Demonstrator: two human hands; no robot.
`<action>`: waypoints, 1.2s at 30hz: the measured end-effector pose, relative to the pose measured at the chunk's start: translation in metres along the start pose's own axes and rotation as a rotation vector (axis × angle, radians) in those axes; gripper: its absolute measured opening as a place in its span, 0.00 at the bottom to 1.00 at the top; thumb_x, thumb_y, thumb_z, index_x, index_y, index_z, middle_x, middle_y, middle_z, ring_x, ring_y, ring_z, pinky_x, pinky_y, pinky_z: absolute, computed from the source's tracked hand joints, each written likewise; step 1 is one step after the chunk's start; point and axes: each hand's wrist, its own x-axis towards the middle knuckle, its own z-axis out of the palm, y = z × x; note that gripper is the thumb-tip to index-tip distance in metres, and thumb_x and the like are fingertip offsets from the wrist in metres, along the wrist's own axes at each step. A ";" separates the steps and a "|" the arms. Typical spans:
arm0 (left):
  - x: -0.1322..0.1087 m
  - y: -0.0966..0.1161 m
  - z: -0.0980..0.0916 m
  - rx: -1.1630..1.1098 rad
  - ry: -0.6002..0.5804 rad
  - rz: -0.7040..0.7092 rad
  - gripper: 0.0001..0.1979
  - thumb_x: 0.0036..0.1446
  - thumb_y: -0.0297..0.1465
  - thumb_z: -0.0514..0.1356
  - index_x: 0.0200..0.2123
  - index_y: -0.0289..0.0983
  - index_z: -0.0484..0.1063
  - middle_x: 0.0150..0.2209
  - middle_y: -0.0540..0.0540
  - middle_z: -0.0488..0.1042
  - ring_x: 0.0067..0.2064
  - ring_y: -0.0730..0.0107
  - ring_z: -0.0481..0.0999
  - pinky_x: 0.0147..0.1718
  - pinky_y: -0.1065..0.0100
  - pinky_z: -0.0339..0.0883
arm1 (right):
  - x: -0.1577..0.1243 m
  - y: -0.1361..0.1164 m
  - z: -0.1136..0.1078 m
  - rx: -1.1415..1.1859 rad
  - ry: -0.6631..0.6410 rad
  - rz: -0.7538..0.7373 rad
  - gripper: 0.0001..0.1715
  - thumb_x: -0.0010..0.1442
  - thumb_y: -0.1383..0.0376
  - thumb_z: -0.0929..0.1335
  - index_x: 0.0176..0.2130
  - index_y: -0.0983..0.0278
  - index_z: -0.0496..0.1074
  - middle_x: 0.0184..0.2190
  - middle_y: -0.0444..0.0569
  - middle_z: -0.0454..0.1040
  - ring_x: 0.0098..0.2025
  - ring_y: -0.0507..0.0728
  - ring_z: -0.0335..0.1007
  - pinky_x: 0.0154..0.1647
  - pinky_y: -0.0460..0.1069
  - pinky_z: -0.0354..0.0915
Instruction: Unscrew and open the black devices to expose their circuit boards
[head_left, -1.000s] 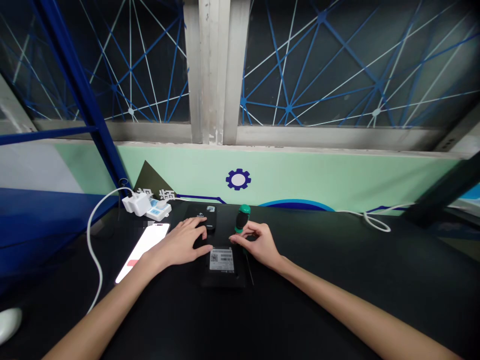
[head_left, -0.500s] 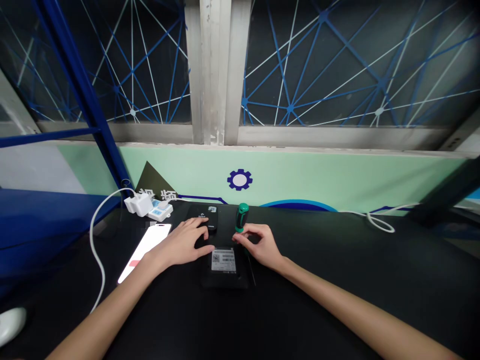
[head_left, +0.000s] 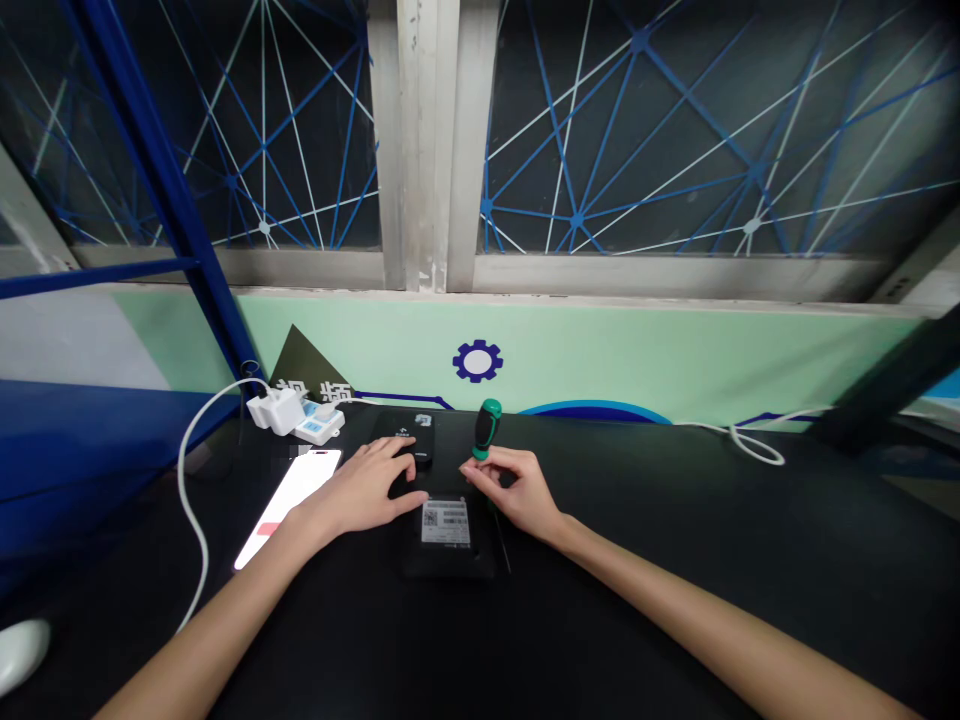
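Note:
A flat black device (head_left: 450, 545) with a white label lies on the black table (head_left: 675, 560) in front of me. My left hand (head_left: 367, 490) rests flat on its far left corner, fingers spread. My right hand (head_left: 514, 490) pinches the shaft of a screwdriver with a green and black handle (head_left: 486, 428), which stands upright over the device's far right corner. A second black device (head_left: 411, 435) with a small logo lies just behind my left hand.
A lit phone (head_left: 289, 490) lies to the left of my left hand. Behind it sit a white charger (head_left: 274, 408) and a white and blue box (head_left: 319, 422), with a white cable (head_left: 187, 500) curving toward me. Another white cable (head_left: 754, 445) lies far right. A green wall panel backs the table.
The screwdriver handle has shifted slightly and my right fingers have turned on its shaft. My left hand stays in place on the device.

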 end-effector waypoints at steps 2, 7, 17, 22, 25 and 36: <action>0.000 0.001 0.000 -0.001 -0.005 -0.007 0.19 0.63 0.51 0.53 0.39 0.42 0.71 0.65 0.43 0.62 0.63 0.49 0.63 0.56 0.48 0.61 | 0.000 0.002 0.002 0.042 0.019 0.043 0.21 0.59 0.52 0.72 0.25 0.64 0.72 0.21 0.46 0.75 0.18 0.49 0.58 0.20 0.46 0.60; 0.000 0.000 0.001 -0.005 -0.001 -0.007 0.19 0.62 0.51 0.54 0.40 0.43 0.72 0.65 0.43 0.62 0.64 0.48 0.62 0.57 0.48 0.60 | -0.001 0.002 0.001 0.083 0.034 0.090 0.23 0.53 0.52 0.76 0.24 0.63 0.66 0.20 0.45 0.78 0.17 0.48 0.56 0.19 0.46 0.57; 0.000 0.007 -0.004 -0.018 -0.015 -0.036 0.21 0.62 0.50 0.54 0.47 0.40 0.68 0.64 0.39 0.64 0.63 0.49 0.64 0.56 0.50 0.61 | -0.001 -0.004 0.000 0.090 -0.040 0.092 0.21 0.58 0.51 0.73 0.26 0.66 0.74 0.22 0.48 0.78 0.18 0.48 0.59 0.19 0.45 0.54; 0.000 0.003 -0.002 -0.028 0.021 -0.009 0.26 0.62 0.51 0.53 0.54 0.40 0.66 0.63 0.38 0.65 0.63 0.50 0.64 0.56 0.52 0.62 | 0.001 -0.008 -0.002 0.023 -0.026 0.039 0.23 0.61 0.51 0.70 0.25 0.66 0.75 0.19 0.44 0.69 0.19 0.48 0.54 0.20 0.45 0.54; 0.000 0.000 0.000 -0.027 0.028 -0.001 0.30 0.62 0.52 0.53 0.60 0.40 0.62 0.63 0.38 0.65 0.64 0.49 0.64 0.57 0.52 0.61 | 0.001 -0.009 -0.003 0.002 -0.013 -0.019 0.23 0.62 0.51 0.70 0.24 0.65 0.74 0.21 0.45 0.67 0.21 0.49 0.54 0.20 0.46 0.54; 0.002 0.000 0.001 0.020 0.003 -0.017 0.33 0.62 0.54 0.51 0.64 0.41 0.61 0.67 0.40 0.61 0.67 0.49 0.59 0.61 0.49 0.57 | -0.001 -0.002 -0.003 -0.082 -0.018 -0.047 0.18 0.63 0.54 0.69 0.32 0.65 0.79 0.21 0.44 0.67 0.21 0.50 0.54 0.22 0.47 0.56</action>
